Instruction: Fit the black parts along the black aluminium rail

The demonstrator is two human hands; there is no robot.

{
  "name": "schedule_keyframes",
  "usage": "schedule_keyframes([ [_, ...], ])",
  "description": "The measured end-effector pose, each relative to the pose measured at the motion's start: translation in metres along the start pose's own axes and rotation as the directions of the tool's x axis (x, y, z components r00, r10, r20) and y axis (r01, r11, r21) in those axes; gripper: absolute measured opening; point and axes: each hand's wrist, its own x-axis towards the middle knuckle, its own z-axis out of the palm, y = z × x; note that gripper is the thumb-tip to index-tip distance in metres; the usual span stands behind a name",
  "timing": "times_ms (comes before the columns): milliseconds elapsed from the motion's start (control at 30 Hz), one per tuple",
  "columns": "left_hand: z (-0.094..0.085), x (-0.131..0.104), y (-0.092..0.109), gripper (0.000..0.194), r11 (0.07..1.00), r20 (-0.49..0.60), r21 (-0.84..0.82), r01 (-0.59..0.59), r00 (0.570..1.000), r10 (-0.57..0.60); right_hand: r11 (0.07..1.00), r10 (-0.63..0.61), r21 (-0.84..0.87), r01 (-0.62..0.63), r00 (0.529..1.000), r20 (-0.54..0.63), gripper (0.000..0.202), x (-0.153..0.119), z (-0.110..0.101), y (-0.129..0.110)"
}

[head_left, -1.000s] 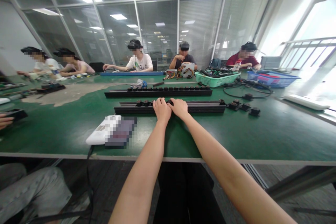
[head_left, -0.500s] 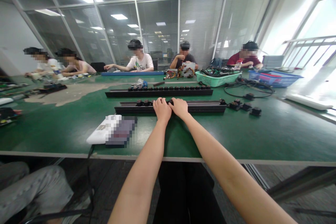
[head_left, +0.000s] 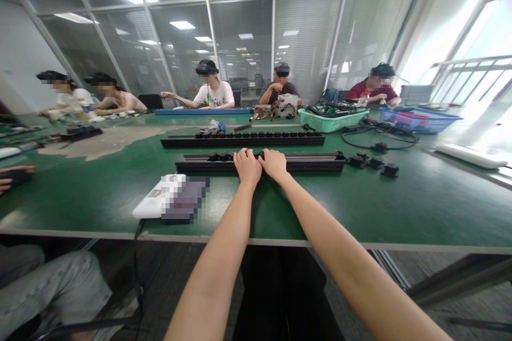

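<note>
A long black rail lies across the table in front of me, with a few small black blocks seated along its left half. My left hand rests on the rail's middle, fingers curled over the top. Close beside it, my right hand is closed, thumb and fingers bent at a small dark block between the hands, mostly covered by them. Behind lies a second black rail bearing a row of several similar blocks. Loose black blocks sit off the right end of the nearer rail.
A white device with a cable and a dark pixelated item lie at front left. Farther back are a green basket of cables, a blue basket, a blue bar and a crumpled bag. Several people sit around the table.
My hands and the rails stay almost still. At the left edge another person's hand has appeared with a dark object. The person in white opposite has raised a hand slightly.
</note>
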Motion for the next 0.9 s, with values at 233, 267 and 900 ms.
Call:
schedule_keyframes([
  [233, -0.0008, -0.0005, 0.0008, 0.033, 1.000, -0.002, -0.006, -0.002, 1.000, 0.002, 1.000, 0.008, -0.004, -0.008, 1.000, 0.001, 0.034, -0.0008, -0.0007, -0.0002],
  [267, -0.0009, -0.0006, 0.0007, 0.033, 1.000, -0.004, -0.007, -0.002, 1.000, 0.002, 1.000, 0.007, -0.002, -0.007, 1.000, 0.005, 0.034, -0.0006, -0.0009, 0.0001],
  [900, -0.0022, -0.0018, 0.0009, 0.035, 1.000, 0.008, -0.002, -0.004, 1.000, 0.004, 0.997, 0.017, 0.072, -0.020, 0.999, 0.034, 0.034, 0.0023, -0.0046, 0.0068],
])
